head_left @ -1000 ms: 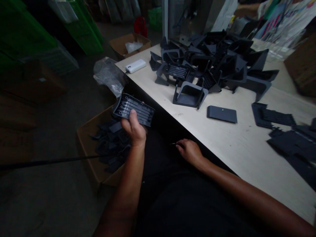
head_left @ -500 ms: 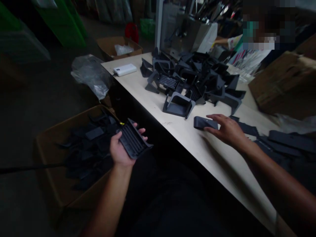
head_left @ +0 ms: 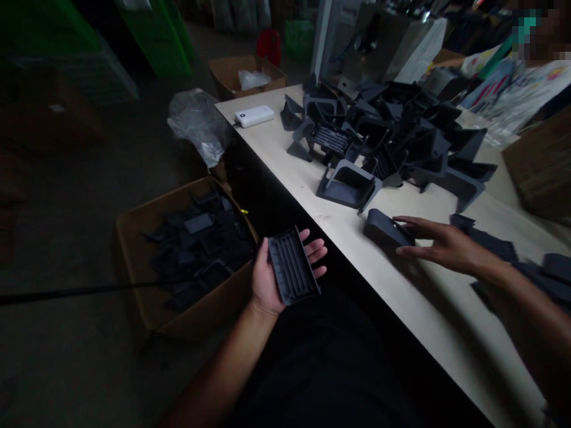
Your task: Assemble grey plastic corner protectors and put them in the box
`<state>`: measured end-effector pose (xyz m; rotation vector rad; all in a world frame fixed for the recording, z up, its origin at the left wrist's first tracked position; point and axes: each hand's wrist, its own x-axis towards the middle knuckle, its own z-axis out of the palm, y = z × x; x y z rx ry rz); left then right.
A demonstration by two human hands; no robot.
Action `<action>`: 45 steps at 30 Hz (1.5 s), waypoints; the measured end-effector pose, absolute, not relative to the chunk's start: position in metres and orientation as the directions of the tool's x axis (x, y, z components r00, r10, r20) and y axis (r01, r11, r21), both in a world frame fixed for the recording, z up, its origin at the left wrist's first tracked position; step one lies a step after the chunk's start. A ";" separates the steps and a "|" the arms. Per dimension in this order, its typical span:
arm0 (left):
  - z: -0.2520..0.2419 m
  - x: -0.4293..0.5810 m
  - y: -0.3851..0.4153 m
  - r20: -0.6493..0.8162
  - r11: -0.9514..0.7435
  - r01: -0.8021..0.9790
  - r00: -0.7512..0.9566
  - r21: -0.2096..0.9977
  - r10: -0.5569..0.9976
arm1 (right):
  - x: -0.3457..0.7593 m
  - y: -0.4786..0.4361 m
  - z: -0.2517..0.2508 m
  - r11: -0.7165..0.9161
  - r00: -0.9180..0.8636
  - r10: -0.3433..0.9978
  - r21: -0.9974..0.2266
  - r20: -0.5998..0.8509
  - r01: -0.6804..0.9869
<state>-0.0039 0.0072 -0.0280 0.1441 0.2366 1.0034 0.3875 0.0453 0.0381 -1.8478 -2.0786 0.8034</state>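
My left hand (head_left: 267,279) holds a black ribbed plastic part (head_left: 293,267), ribs facing up. The part rests across the palm, with the thumb along one edge and the fingertips showing past the other. My right hand (head_left: 439,242), over the table, has its thumb and fingers about the near end of a dark block-shaped plastic part (head_left: 386,227). That piece sits tilted at the table's surface; whether it is fully clear of the top I cannot tell. Just beyond it stands a dark frame-like bracket (head_left: 348,184), at the edge of a heap of similar brackets (head_left: 392,125).
A cardboard box (head_left: 134,279) of dark parts stands left of the pale table (head_left: 357,261). A white power bank (head_left: 254,115) lies at the far corner. More flat dark parts (head_left: 486,241) are on the right, near a carton (head_left: 544,166). Another person's clothing (head_left: 513,95) shows behind.
The view has swung left. My left hand has turned the ribbed part more face-up. The dark part at my right hand has gone from lying flat to tilted.
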 end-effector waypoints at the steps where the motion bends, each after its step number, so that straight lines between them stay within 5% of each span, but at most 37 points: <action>1: -0.029 0.000 0.007 -0.143 0.521 -0.821 0.501 0.235 0.854 | 0.373 0.035 0.042 0.025 -0.189 0.964 -0.641 -0.188 0.767; 3: -0.028 0.008 0.009 -0.156 0.494 -0.830 0.469 0.258 0.869 | 0.337 0.011 0.051 -0.016 -0.243 0.948 -0.792 -0.206 0.610; 6: -0.022 0.019 0.014 -0.174 0.461 -0.834 0.428 0.303 0.887 | 0.280 -0.019 0.062 0.028 -0.268 0.955 -0.862 -0.126 0.506; 12: -0.012 0.032 0.022 -0.270 0.383 -0.823 0.290 0.418 0.918 | 0.212 -0.034 0.048 0.307 -0.248 0.951 -0.617 0.183 0.724; 33: -0.011 0.033 0.010 -0.257 0.255 -0.699 0.105 0.668 0.961 | 0.182 -0.033 0.023 0.256 -0.245 0.964 -0.596 0.102 0.761; 37: -0.008 0.032 0.008 -0.278 0.281 -0.717 0.126 0.638 0.952 | 0.179 -0.032 0.029 0.271 -0.264 0.960 -0.576 0.099 0.771; 45: 0.002 0.029 0.016 -0.258 0.267 -0.800 0.145 0.537 0.955 | 0.186 -0.028 0.038 0.256 -0.209 0.965 -0.727 0.156 0.638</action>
